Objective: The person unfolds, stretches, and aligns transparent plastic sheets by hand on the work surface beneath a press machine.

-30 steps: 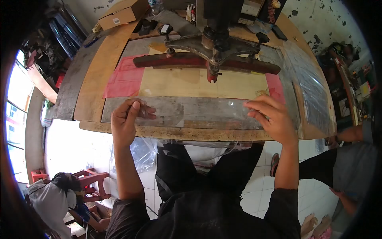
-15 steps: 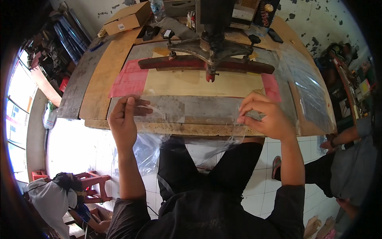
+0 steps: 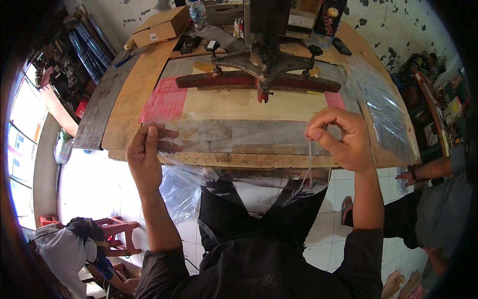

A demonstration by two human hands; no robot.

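Observation:
A clear plastic sheet (image 3: 259, 137) stretches between my two hands and sags over the table's front edge toward my lap. My left hand (image 3: 147, 152) pinches its left side, thumb against the fingers. The right side is gripped between the thumb and index finger of my right hand (image 3: 343, 137). Beyond the hands lies a pale yellow panel (image 3: 224, 105) with pink pieces (image 3: 164, 99) at its ends. Above that panel hangs a dark metal press bar (image 3: 224, 79) with a red lower part.
A stack of clear plastic (image 3: 388, 119) lies at the table's right. A cardboard box (image 3: 160, 27), bottle (image 3: 197, 14) and phone (image 3: 342, 46) are at the back. More plastic (image 3: 181, 194) hangs below the table. Other people are at lower left (image 3: 64, 254) and right (image 3: 438, 209).
My hands have moved apart, the left slightly left and the right slightly right and up. The plastic between them is spread wider.

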